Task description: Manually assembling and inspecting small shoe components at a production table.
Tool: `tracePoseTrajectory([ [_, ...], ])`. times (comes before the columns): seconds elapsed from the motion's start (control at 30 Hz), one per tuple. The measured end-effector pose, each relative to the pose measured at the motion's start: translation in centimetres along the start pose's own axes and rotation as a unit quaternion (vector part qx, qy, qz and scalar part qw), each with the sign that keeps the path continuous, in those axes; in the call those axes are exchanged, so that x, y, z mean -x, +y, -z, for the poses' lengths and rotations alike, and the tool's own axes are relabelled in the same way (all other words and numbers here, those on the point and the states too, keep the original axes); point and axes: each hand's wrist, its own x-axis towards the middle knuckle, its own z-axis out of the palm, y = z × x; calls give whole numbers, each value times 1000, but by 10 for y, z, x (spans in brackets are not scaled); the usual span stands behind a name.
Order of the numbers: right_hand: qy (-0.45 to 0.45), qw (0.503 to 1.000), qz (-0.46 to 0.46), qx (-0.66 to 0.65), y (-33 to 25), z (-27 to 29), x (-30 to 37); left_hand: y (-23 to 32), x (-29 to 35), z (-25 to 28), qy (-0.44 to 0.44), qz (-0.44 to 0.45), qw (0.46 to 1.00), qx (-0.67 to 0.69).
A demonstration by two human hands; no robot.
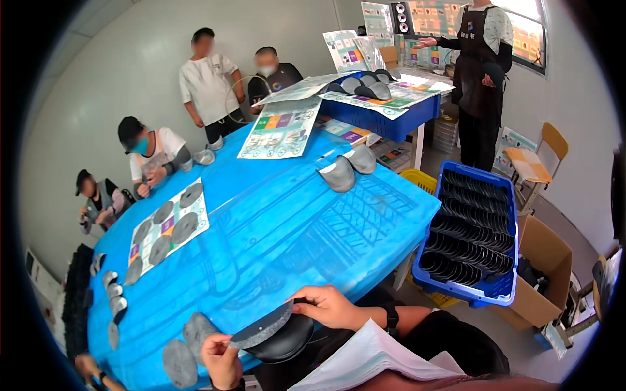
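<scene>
At the near edge of the blue table (274,228), the left hand (223,360) pinches one end of a curved grey cap brim (262,327) between thumb and fingers, while the right hand (328,306), fingers curled, grips the other end and rests on the black cap (282,342) beneath it. To the right, a blue plastic crate (502,294) holds several tight rows of dark brims (471,228) stood on edge, and beside it an open cardboard box (551,251) holds dark items too small to tell.
</scene>
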Motion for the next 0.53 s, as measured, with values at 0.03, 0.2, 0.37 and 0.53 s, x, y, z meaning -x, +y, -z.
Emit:
tracePoseTrajectory([
  [0.03, -8, 1000, 4, 25, -4, 0, -1, -2, -2, 1, 17, -14, 999, -28],
  [0.2, -28, 999, 18, 18, -5, 2, -7, 31, -18, 2, -9, -72, 986, -147],
  [0.37, 84, 993, 70, 32, 7, 34, -23, 84, -91, -10, -18, -150, 948, -282],
  [0.53, 184, 979, 54, 67, 30, 61, -36, 97, -216, 56, -120, -163, 786, -585],
])
